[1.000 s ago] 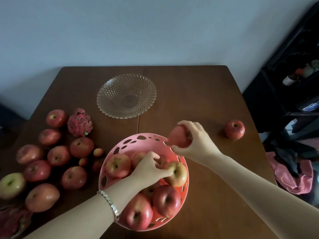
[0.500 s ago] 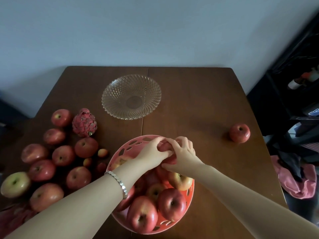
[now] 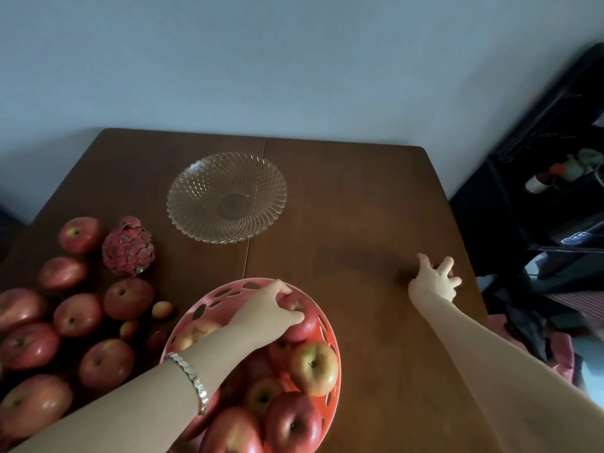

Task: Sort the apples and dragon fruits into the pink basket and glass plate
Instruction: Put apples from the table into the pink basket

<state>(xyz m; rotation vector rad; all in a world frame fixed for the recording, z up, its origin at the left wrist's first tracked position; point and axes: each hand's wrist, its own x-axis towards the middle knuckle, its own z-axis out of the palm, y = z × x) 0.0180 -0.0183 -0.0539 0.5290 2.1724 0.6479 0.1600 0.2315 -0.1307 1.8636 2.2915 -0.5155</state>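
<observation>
Round pink perforated plastic basket (image 3: 329, 328): nearest edge of the brown wooden worktop (image 3: 359, 223), centre, partly cut off by the frame. Heaped with red and yellow-green apples; a yellow-green apple (image 3: 313, 367) lies at its right side.

Left hand (image 3: 268, 313): bare forearm with a silver link bracelet (image 3: 192, 380) at the wrist, reaching over the basket. Grip closed, fingers and thumb curled around a red apple (image 3: 299, 317) at the basket's far right rim; that apple rests on the heap.

Loose red apples (image 3: 75, 313): about ten, grouped on the worktop's left side, well apart from the glass plate, the nearest just beside the basket. Three much smaller reddish fruits (image 3: 161, 309) lie between this group and the basket; kind cannot be told.

Right hand (image 3: 433, 279): arm stretched to the worktop's right edge. Fingers spread and laid over a red fruit, of which only slivers show between them; whether the grip has closed on it cannot be told.

Pink scaly dragon fruit (image 3: 128, 246): on the worktop, at the far end of the apple group, just beside one apple.

Clear cut-glass plate with scalloped rim (image 3: 196, 223): far centre of the worktop, upright, nothing in it, apart from all fruit.

Pale blue-grey wall (image 3: 261, 60): behind the worktop.

Dark shelving with cluttered items (image 3: 555, 178): far right, blurred.
</observation>
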